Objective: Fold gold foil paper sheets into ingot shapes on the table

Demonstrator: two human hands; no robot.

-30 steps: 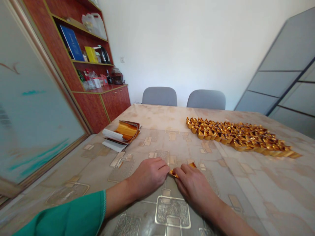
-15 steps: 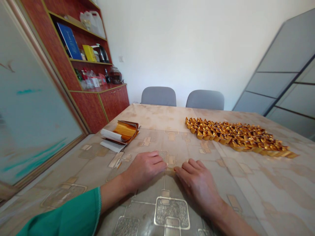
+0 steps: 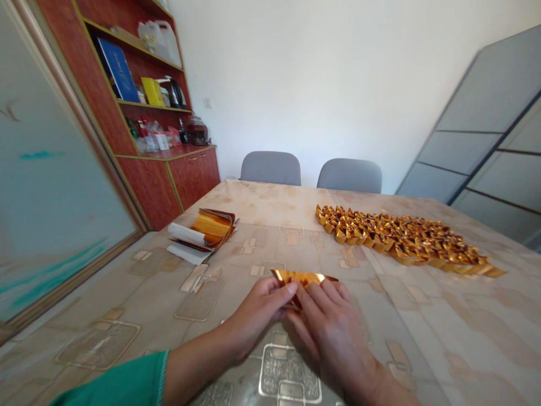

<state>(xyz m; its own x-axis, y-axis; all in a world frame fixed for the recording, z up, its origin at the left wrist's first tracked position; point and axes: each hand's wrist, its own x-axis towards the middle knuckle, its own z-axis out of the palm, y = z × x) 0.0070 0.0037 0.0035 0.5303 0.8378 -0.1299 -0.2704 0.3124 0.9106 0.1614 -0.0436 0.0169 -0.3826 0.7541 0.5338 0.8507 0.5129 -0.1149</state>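
A folded strip of gold foil paper (image 3: 302,277) stands up between my hands, its shiny edge showing above my fingers. My left hand (image 3: 260,316) pinches its left end between fingers and thumb. My right hand (image 3: 327,332) grips the right part, and its fingers hide the lower half of the strip. Further left lies a stack of gold foil sheets (image 3: 213,227) with curled edges, on white paper (image 3: 186,251). At the far right spreads a large pile of folded gold foil ingots (image 3: 401,237), well away from both hands.
A patterned beige table cover (image 3: 443,316) spans the table. Two grey chairs (image 3: 270,168) stand beyond it. A red wooden cabinet (image 3: 167,186) with cluttered shelves is at the back left, a glass door at the left, and grey panels at the right.
The gold foil strip, nearly hidden against the table under my fingers before, is now lifted between my hands. My hands have drawn together, and my left sleeve sits lower in view.
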